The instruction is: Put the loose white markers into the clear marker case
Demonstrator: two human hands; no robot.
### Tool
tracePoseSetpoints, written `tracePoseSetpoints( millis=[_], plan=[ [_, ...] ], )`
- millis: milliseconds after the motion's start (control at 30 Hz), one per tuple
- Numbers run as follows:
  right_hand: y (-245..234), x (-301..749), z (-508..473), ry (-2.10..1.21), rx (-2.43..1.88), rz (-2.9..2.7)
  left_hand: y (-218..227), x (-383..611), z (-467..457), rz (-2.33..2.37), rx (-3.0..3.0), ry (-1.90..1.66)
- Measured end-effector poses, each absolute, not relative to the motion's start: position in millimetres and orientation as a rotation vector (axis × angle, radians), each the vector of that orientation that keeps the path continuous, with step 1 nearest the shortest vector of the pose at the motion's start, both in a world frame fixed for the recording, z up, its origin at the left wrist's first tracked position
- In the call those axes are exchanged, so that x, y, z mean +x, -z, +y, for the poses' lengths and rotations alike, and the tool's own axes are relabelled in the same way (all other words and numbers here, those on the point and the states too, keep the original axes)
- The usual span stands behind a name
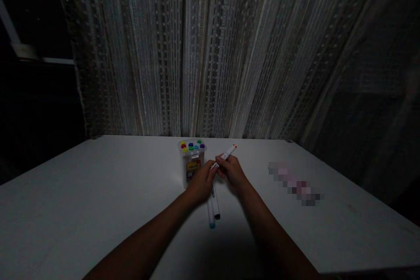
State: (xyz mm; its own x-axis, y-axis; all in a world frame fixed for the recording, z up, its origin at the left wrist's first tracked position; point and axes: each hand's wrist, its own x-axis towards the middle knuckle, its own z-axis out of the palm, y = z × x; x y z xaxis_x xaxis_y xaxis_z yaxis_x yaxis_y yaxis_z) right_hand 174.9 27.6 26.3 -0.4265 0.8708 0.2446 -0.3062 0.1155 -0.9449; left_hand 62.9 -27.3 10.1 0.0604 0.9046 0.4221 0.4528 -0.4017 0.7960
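Observation:
A white marker [226, 154] with an orange-red end is held slantwise between my two hands above the table. My left hand [201, 183] is closed on its lower end, and the fingers of my right hand [231, 169] grip it around the middle. Below them, two more white markers lie side by side: one has a blue end [211, 218], the other a black end [215, 210]. Their far ends are hidden by my left hand. Just beyond that hand stands a clear plastic marker case [184, 170] with several colourful marker ends showing at its top.
The white table [114, 192] spreads out on both sides. A blurred-out pinkish object [293, 183] lies to the right. Behind the table's far edge hangs a patterned curtain [197, 52], and a dark window [36, 22] is at the upper left.

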Motion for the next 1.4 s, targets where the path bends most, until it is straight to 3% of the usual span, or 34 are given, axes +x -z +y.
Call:
tracePoseSetpoints(
  millis=[1400],
  plan=[
    [-23, 177, 32, -1.495, -0.567, -1.265, -9, 64, -30, 1.391, 1.924, -1.296]
  ],
)
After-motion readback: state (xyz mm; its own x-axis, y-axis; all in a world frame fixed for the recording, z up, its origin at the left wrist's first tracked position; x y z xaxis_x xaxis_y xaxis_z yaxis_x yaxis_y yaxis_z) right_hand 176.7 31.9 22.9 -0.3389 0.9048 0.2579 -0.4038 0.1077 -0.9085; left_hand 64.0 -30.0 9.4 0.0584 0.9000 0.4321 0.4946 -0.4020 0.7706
